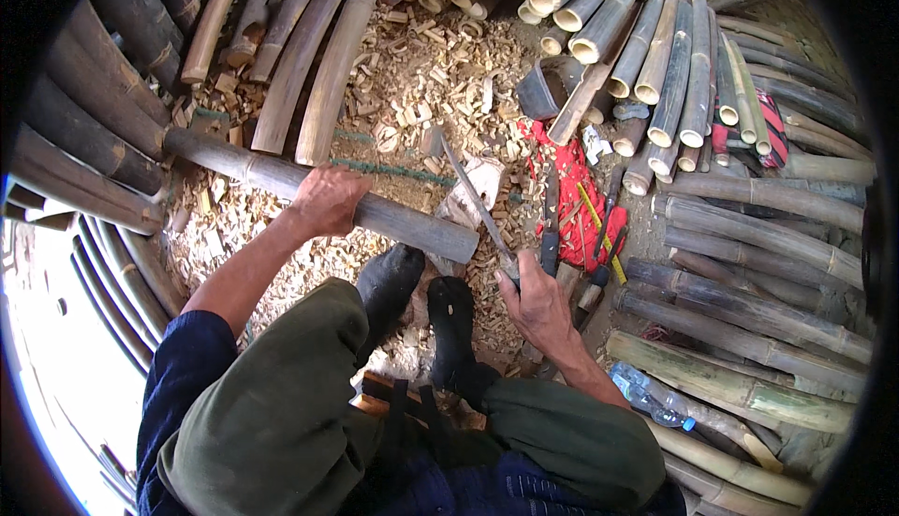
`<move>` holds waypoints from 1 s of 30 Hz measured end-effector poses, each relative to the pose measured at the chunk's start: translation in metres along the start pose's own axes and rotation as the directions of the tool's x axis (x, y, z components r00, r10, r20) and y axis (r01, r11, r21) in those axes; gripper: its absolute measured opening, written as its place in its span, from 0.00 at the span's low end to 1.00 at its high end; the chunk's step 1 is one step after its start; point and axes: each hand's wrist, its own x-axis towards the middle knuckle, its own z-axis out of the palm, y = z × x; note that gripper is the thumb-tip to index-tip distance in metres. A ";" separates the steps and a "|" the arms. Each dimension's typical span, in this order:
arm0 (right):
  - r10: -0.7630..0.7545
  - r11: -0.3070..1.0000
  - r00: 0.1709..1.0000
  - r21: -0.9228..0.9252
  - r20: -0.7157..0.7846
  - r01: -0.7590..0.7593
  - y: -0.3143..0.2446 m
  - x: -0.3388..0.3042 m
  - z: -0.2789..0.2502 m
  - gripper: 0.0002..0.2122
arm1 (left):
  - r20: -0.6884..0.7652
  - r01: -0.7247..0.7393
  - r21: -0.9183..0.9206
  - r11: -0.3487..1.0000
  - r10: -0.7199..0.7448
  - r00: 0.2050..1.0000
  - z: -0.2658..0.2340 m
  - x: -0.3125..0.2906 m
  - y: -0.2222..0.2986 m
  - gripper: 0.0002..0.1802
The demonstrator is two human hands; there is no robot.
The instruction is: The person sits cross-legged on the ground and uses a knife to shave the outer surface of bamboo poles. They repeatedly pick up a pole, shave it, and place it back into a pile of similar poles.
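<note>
A thick grey-brown bamboo pole (pixel 417 223) lies slantwise in front of me, its near end just beyond my dark-socked feet. My left hand (pixel 328 199) is closed over the middle of this pole. In my right hand (pixel 540 302) is the handle of a long, narrow, slightly curved knife (pixel 478 199). Its blade points up and away to the left, past the pole's right end; I cannot tell whether the two touch. A pale wooden block (pixel 482 179) stands behind the blade, partly hidden by it and the pole.
Wood shavings (pixel 421 76) cover the ground. On a red cloth (pixel 567 198) at the right lie several tools and a yellow measuring tape (pixel 590 205). Bamboo poles (pixel 740 296) are stacked right, left and far. A plastic bottle (pixel 646 396) lies by my right knee; a dark bucket (pixel 548 87) stands beyond.
</note>
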 end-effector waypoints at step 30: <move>0.145 0.929 0.971 -0.363 0.191 -0.068 0.013 0.026 0.021 0.15 | -0.296 -0.071 0.046 0.996 0.081 0.952 0.005 -0.007 0.006 0.17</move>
